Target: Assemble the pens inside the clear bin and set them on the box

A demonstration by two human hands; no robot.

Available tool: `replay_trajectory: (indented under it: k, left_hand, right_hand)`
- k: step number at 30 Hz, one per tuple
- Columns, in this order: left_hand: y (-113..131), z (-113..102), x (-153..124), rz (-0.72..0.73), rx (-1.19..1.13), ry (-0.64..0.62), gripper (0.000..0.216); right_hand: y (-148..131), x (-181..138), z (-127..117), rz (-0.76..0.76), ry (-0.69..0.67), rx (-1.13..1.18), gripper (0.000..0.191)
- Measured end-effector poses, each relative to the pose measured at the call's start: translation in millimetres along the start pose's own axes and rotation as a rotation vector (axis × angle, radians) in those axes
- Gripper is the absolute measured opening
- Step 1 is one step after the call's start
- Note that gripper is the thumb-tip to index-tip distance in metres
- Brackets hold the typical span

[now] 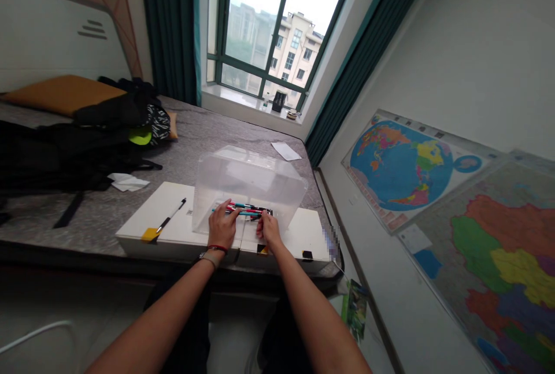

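Note:
Several pens [248, 210], with blue, red and black parts, lie side by side in a bundle between my hands. My left hand [222, 228] is closed around the left end of the bundle. At the other end, my right hand [269, 230] has its fingers closed on the pens, and its palm side is hidden. Just behind them stands a translucent plastic box [251, 174], its open side seeming to face me. White boxes [173, 232] form the surface underneath. A single white and black pen [171, 216] lies apart on the left.
Yellow tape [151, 234] and black tape [307, 255] mark the front edge of the white boxes. They rest on a grey mattress [225, 125]. Black bags [65, 151] and crumpled paper [129, 182] lie left; a white sheet [286, 151] lies behind.

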State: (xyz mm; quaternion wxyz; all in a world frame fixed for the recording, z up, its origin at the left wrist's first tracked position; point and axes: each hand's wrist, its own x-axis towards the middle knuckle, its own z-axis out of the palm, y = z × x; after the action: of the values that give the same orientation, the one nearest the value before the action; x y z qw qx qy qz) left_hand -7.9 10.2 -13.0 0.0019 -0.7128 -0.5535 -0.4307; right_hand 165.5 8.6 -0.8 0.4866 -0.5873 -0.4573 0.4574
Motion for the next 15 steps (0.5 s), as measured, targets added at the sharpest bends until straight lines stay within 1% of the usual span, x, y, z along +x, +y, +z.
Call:
replay_trajectory:
  k: [7,15]
  left_hand:
    - [0.7,-1.0,-0.1,-0.011,0.008,-0.001,0.033]
    - [-0.4,0.1,0.8,-0.036,0.017,0.011,0.030]
  right_hand:
    - [1.3,-3.5,-1.0,-0.052,-0.004,-0.006,0.034]
    - [4.3,-4.0,-2.2,-0.052,-0.022,0.122,0.030]
